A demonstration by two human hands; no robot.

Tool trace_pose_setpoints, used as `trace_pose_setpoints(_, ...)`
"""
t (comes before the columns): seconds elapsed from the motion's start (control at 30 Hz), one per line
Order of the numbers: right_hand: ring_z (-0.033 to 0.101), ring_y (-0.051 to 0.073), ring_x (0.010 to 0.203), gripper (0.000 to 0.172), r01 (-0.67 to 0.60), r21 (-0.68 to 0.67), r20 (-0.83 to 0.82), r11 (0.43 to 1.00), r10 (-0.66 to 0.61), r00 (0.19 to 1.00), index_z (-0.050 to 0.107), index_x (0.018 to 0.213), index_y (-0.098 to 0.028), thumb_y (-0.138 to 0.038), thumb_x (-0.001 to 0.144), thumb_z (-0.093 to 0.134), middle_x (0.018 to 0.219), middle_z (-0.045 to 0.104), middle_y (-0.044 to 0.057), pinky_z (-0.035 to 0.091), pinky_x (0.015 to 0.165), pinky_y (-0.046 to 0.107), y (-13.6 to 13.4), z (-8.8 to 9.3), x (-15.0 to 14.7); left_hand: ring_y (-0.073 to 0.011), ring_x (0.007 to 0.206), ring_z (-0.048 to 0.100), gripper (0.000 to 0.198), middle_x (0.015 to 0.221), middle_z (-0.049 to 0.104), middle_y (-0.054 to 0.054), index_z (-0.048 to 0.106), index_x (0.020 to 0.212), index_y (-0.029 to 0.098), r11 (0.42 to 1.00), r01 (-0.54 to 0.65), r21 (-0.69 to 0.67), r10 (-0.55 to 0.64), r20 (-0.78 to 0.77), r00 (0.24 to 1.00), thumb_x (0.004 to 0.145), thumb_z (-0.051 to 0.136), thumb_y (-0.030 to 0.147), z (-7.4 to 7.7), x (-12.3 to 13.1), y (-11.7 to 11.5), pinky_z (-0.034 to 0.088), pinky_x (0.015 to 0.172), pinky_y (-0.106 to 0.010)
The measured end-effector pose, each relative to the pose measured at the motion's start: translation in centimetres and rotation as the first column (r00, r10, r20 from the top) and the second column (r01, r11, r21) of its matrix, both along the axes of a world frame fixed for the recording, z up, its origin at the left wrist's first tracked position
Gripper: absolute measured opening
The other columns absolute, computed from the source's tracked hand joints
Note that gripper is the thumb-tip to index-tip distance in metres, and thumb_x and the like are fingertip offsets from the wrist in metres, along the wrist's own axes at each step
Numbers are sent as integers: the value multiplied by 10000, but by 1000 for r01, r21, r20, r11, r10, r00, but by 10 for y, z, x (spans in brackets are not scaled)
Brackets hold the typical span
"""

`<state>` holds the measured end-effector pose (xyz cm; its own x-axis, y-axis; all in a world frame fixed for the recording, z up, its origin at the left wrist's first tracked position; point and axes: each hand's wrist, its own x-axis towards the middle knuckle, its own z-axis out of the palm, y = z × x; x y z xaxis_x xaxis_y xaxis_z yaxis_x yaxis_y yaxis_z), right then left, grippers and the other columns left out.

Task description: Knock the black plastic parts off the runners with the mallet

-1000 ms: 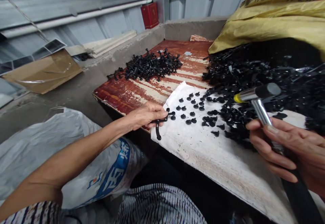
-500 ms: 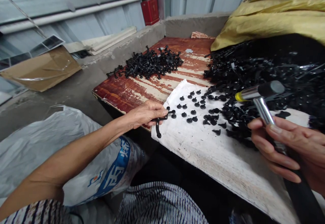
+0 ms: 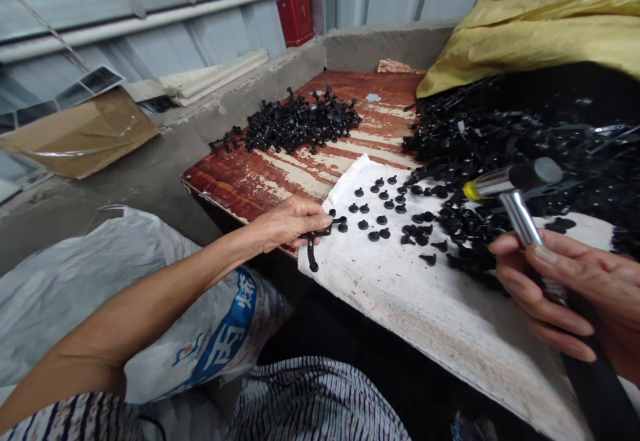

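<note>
Between the thumb and fingers of my left hand (image 3: pixel 293 222) is a branched black plastic part (image 3: pixel 314 244), pinched at the left edge of a white cloth (image 3: pixel 360 274). One curved arm of the part hangs down towards the table edge. My right hand (image 3: pixel 560 287) is wrapped around a mallet (image 3: pixel 520 191) with a chrome neck, a dark grip, one yellow-edged face and one dark face. The mallet head is raised above the cloth's right side. Small round black pieces with stems (image 3: pixel 382 220) stand scattered on the cloth between my hands.
A pile of black parts (image 3: pixel 303 121) lies on the worn red board (image 3: pixel 225 187). At right, a large heap of black parts (image 3: pixel 500 121) spills from a yellow sack (image 3: pixel 540 41). A white sack (image 3: pixel 150 254) sits below left. Cardboard (image 3: pixel 83 134) and a red box (image 3: pixel 295 19) are along the wall.
Almost nothing differs. Both hands keep their holds in nearly the same places; the view has shifted very slightly.
</note>
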<state>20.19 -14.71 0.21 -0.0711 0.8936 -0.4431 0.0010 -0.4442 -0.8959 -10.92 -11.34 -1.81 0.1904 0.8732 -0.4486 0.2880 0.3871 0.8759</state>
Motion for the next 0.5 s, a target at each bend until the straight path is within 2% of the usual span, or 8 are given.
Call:
trace_pose_setpoints(0.2,246,65,399,358,-5,-4,-8,1000,5,1000,707,787,-289,-559,584,825,545,406,-25,255,287,184,0,1,0,-1,314,357,263,505,551,40,540,637,136,1000,0,1,0,-36,999,882,609,204,4,2,1,253,325,-121)
trace_pose_setpoints(0.33,268,63,374,369,-4,-3,-14,1000,4,1000,689,832,-298,-553,598,818,533,432,-31,295,280,182,-3,-1,-1,1,325,349,268,495,534,44,543,614,132,999,45,22,-44,-60,997,856,633,205,7,2,2,255,330,-121)
trace_pose_setpoints(0.43,287,74,355,434,-39,-10,21,999,40,999,674,889,-319,-604,589,805,530,477,-28,332,269,200,-7,-2,-4,-3,335,342,270,497,512,47,537,614,134,996,80,26,-78,-64,995,850,633,222,5,0,3,238,327,-125)
trace_pose_setpoints(0.5,274,68,346,475,-67,-8,70,998,67,995,663,891,-316,-642,573,798,522,480,-35,305,262,186,-10,-2,-4,-2,345,333,267,495,486,55,542,620,133,994,101,39,-99,-57,993,850,631,236,3,-2,5,241,335,-124)
